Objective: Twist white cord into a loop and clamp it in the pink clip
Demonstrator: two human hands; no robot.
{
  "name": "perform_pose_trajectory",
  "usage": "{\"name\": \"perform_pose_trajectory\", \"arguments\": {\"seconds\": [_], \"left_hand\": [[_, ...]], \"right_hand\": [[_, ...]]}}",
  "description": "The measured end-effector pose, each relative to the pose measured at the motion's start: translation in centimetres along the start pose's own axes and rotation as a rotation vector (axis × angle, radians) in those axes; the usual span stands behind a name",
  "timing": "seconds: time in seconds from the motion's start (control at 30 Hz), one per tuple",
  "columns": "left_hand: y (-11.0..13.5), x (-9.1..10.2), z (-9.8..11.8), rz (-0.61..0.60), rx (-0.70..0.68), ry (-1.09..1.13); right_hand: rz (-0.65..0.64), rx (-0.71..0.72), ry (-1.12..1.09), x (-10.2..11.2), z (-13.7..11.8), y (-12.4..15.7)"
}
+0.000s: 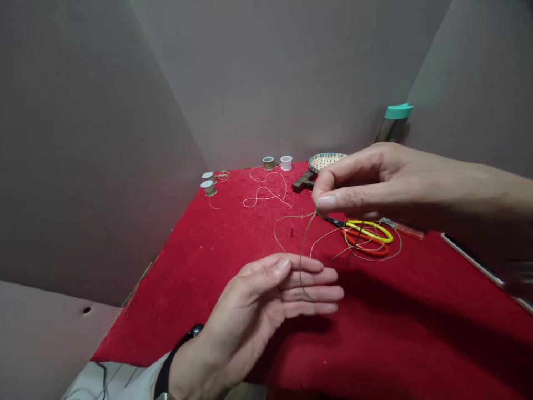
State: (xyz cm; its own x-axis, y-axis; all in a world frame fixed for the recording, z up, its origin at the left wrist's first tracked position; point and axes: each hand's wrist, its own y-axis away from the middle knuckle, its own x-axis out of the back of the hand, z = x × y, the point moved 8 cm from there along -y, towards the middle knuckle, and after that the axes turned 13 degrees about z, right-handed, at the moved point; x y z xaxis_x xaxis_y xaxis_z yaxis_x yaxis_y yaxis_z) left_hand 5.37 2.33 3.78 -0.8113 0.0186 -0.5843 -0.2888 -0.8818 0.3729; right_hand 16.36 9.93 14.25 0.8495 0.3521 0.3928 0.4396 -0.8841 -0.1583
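Note:
My right hand (366, 180) is raised over the red cloth and pinches a thin tan cord (300, 244) between thumb and forefinger. The cord hangs down in a loop that passes across the fingers of my left hand (266, 303). That hand is held flat below it, fingers stretched out together and pointing right, thumb on top, gripping nothing. The cord's other end trails right over the cloth towards the scissors (366, 233). A small dark pin (292, 231) stands upright in the cloth just behind the loop.
The red cloth (200, 278) covers a table between grey partition walls. Two scissors with yellow and orange handles lie at mid right. Several thread spools (209, 186), a loose white cord (266, 191), a woven basket (325, 161), a dark wooden tool (303, 182) and a teal-capped bottle (393, 122) stand at the back.

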Motion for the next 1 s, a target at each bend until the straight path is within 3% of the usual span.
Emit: {"name": "perform_pose_trajectory", "arguments": {"seconds": [0.3,0.5,0.87,1.0], "left_hand": [[0.2,-1.0,-0.9,-0.045,0.059,0.038],[0.8,-1.6,-1.4,-0.073,0.097,0.054],[1.8,-2.6,-2.3,-0.244,0.178,0.11],[1.9,-2.9,-2.4,-0.256,0.192,0.122]], "right_hand": [[-0.046,0.117,-0.019,1.2,1.8,-1.0],[-0.048,0.012,-0.09,1.1,2.0,-0.5],[-0.021,-0.001,-0.128,1.6,1.8,0.1],[-0.016,0.003,-0.121,1.7,1.8,0.2]]}}
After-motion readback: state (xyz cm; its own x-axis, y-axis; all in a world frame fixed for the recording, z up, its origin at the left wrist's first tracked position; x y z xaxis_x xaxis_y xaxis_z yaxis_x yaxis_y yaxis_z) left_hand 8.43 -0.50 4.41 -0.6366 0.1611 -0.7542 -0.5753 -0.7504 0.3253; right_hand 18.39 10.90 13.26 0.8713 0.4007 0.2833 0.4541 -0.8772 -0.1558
